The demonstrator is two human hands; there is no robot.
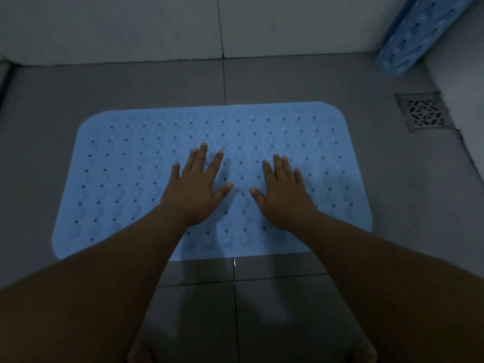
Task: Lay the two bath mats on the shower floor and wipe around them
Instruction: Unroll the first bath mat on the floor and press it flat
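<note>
A light blue bath mat (pixel 125 163) dotted with small holes lies flat on the grey tiled shower floor (pixel 91 90). My left hand (pixel 195 188) rests palm down on its middle, fingers spread. My right hand (pixel 284 193) lies flat beside it, a little to the right, fingers also apart. Neither hand holds anything. A second blue mat (pixel 416 35) leans upright against the wall in the far right corner.
A square metal floor drain (pixel 423 112) sits to the right of the flat mat. White tiled walls (pixel 131 27) close the back and the right side. My feet show at the bottom edge, on dark wet tiles (pixel 262 297).
</note>
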